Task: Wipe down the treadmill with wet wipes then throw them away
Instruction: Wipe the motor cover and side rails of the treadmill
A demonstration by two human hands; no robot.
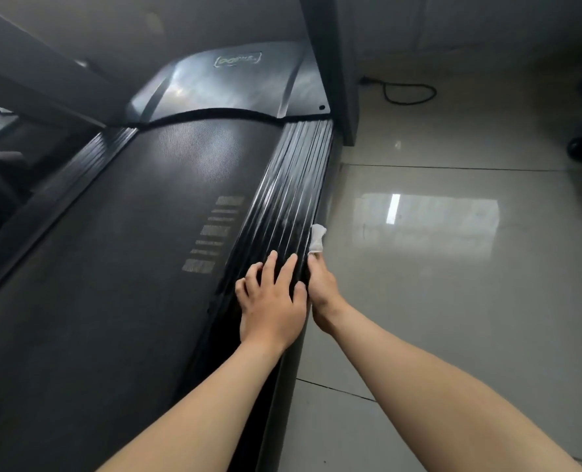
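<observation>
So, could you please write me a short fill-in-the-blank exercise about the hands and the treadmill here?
1. The right hand holds a wipe that is ____ in colour.
2. The left hand rests flat on the ribbed side rail of the treadmill and holds ____.
3. The cable lying on the tiled floor is ____ in colour.

Missing words: white; nothing; black.
</observation>
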